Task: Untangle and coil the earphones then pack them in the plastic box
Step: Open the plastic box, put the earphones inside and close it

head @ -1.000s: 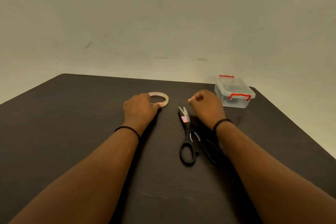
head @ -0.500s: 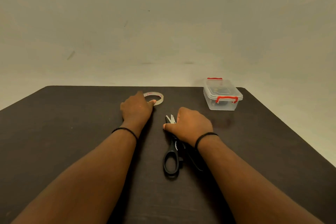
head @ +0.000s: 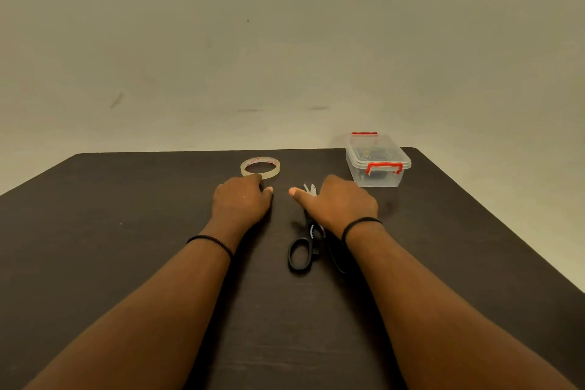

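Your left hand [head: 242, 201] is resting on the tabletop [head: 126, 231] just beside the tape [head: 260, 168], grip loosely curled, holding nothing. Your right hand [head: 340, 203] is covering the scissors [head: 304, 250] (grip unclear). The plastic box [head: 376, 161] is sitting closed, far right.

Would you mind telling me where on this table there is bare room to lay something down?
The widest bare patch of the table lies left of the left hand and tape roll. Another runs right of the right hand, below the plastic box. It is crowded in the middle: both hands, the tape and the scissors sit close together.
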